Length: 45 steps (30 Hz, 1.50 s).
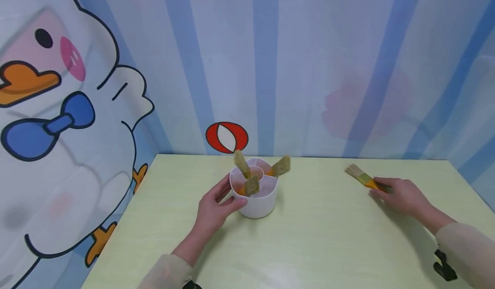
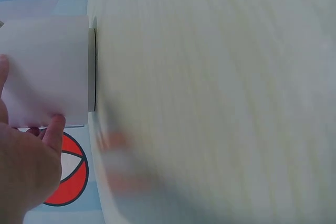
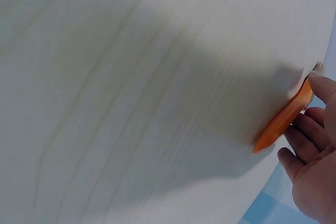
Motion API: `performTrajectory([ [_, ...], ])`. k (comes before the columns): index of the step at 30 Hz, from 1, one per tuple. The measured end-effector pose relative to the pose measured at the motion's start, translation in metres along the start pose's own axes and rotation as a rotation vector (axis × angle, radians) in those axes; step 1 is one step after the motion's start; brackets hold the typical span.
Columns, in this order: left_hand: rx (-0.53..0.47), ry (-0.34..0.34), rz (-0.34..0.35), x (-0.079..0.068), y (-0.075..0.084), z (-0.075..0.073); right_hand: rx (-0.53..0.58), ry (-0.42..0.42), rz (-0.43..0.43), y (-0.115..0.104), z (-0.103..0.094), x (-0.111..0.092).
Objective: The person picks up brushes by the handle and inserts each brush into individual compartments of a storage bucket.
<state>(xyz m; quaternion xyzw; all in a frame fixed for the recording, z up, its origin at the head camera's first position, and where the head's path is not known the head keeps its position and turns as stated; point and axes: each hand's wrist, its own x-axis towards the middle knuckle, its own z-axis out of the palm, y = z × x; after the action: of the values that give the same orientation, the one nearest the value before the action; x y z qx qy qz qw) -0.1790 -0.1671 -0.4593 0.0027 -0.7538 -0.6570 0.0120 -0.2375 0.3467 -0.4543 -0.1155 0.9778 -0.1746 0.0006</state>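
Observation:
A round white divided holder [image 1: 258, 205] stands on the table, with three bristle brushes leaning in its compartments. My left hand [image 1: 216, 205] grips its left side, thumb on the front wall; the left wrist view shows the same hand [image 2: 31, 166] against the smooth side of the holder [image 2: 50, 72]. Off to the right, my right hand [image 1: 404, 196] pinches a flat paintbrush [image 1: 363, 178] by its orange handle, bristles pointing to the back left. In the right wrist view, the paintbrush's handle [image 3: 283, 121] lies between thumb and fingers, low over the tabletop.
The pale wooden table [image 1: 309, 246] ends at a blue striped backdrop [image 1: 301, 65] along its back edge. A large cartoon duck [image 1: 77, 186] is printed on the left side, and a red and white ball [image 1: 241, 136] is printed behind the holder.

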Motion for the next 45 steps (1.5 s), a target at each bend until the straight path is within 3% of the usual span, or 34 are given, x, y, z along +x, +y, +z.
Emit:
performTrajectory([
  [16,-0.043,0.003,0.008,0.0008,-0.0011,-0.0001,-0.005,0.081,-0.05,0.0031,0.008,0.004],
  [45,-0.038,0.006,-0.005,0.0009,-0.0019,-0.0008,-0.038,0.115,-0.137,-0.0015,0.0061,0.0095],
])
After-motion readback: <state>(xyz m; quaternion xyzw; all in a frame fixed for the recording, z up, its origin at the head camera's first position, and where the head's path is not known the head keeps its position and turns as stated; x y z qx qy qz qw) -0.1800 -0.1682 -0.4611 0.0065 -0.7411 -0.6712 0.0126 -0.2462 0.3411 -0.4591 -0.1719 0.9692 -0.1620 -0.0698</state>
